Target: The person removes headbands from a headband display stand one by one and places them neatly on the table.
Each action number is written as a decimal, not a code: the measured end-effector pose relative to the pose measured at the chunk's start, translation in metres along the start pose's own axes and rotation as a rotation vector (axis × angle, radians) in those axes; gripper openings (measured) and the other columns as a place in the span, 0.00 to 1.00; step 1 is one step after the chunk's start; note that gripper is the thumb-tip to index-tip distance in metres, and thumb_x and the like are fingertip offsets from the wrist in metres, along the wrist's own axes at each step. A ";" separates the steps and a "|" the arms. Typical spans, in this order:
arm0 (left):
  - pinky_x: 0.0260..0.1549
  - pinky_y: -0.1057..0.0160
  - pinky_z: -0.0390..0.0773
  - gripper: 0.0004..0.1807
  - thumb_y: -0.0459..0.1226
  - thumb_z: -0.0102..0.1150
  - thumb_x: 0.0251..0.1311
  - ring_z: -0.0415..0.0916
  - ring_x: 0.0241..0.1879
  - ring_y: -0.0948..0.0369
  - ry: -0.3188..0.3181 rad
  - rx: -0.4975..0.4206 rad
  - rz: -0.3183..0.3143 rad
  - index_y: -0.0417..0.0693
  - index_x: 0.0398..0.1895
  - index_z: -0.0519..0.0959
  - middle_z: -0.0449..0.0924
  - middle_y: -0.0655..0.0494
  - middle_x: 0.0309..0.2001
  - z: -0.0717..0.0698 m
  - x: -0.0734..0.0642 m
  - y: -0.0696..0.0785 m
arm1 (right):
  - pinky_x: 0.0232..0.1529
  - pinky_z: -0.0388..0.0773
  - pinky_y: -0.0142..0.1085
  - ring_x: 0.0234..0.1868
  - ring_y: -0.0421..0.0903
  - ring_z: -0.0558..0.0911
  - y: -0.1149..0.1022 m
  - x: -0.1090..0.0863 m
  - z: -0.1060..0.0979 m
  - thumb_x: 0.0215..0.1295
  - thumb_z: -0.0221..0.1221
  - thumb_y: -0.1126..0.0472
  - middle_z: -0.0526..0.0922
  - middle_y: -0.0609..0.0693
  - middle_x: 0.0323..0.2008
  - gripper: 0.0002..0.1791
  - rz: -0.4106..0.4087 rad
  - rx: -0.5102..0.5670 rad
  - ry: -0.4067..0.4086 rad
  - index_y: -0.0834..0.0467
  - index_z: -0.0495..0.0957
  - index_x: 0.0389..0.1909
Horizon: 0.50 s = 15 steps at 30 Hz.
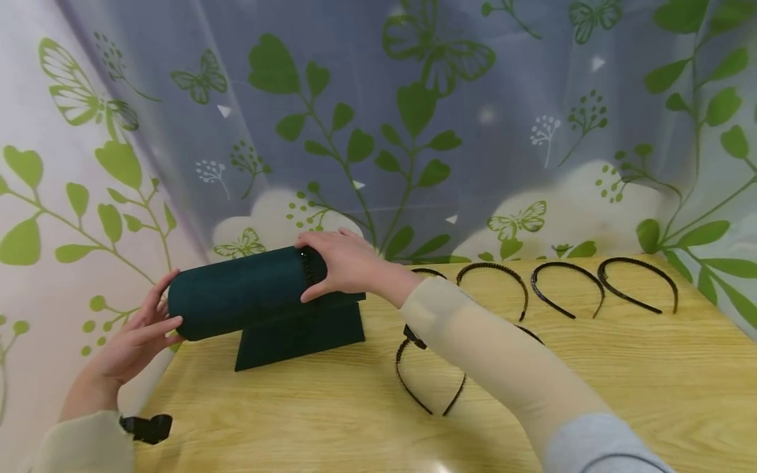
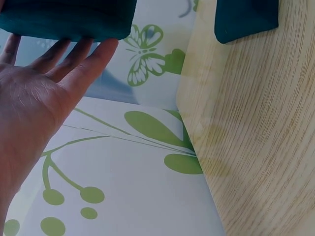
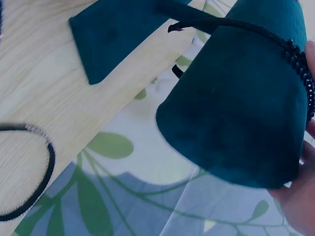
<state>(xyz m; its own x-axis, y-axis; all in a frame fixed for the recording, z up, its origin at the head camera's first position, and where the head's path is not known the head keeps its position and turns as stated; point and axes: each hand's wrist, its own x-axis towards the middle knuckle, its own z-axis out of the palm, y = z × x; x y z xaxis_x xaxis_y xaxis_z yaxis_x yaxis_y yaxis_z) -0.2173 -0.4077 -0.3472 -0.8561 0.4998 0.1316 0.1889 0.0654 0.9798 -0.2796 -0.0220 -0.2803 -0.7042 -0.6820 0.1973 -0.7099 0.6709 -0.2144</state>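
A dark green velvet roll-shaped display stand [image 1: 236,289] stands at the left of the table on a flat foot [image 1: 301,335]. A black beaded headband [image 3: 298,61] straddles the roll near its right end, its tips reaching past the roll's side in the right wrist view. My right hand [image 1: 349,263] grips this headband from above, thumb at the front and fingers over the top. My left hand [image 1: 133,341] supports the roll's left end with spread fingers [image 2: 76,66]; they look fairly straight against its edge in the left wrist view.
Several black headbands lie on the wooden table [image 1: 331,420] to the right: a back row includes one headband [image 1: 493,266] and another at the far right [image 1: 639,261]. A nearer headband [image 1: 408,381] lies partly under my right forearm. A leaf-and-butterfly curtain [image 1: 355,131] hangs behind.
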 end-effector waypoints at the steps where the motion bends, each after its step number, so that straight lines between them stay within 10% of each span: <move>1: 0.47 0.63 0.71 0.41 0.26 0.32 0.74 0.55 0.63 0.72 -0.001 -0.002 0.005 0.72 0.77 0.33 0.29 0.52 0.73 -0.001 0.000 0.000 | 0.70 0.47 0.46 0.69 0.43 0.62 0.003 -0.002 -0.001 0.49 0.65 0.30 0.61 0.44 0.71 0.50 0.000 0.001 0.001 0.46 0.61 0.71; 15: 0.47 0.64 0.71 0.41 0.26 0.31 0.74 0.52 0.63 0.71 -0.014 -0.018 0.015 0.71 0.77 0.31 0.24 0.51 0.73 0.001 0.001 -0.001 | 0.66 0.59 0.46 0.69 0.49 0.62 0.035 -0.024 -0.008 0.48 0.67 0.31 0.59 0.47 0.71 0.53 -0.009 0.037 0.024 0.48 0.58 0.73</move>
<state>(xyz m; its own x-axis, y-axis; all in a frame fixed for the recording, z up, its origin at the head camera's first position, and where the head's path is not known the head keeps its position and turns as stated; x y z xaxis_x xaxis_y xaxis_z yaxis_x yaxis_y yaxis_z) -0.2179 -0.4068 -0.3481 -0.8465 0.5125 0.1440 0.1925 0.0424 0.9804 -0.2879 0.0204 -0.2849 -0.6982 -0.6805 0.2225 -0.7156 0.6533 -0.2474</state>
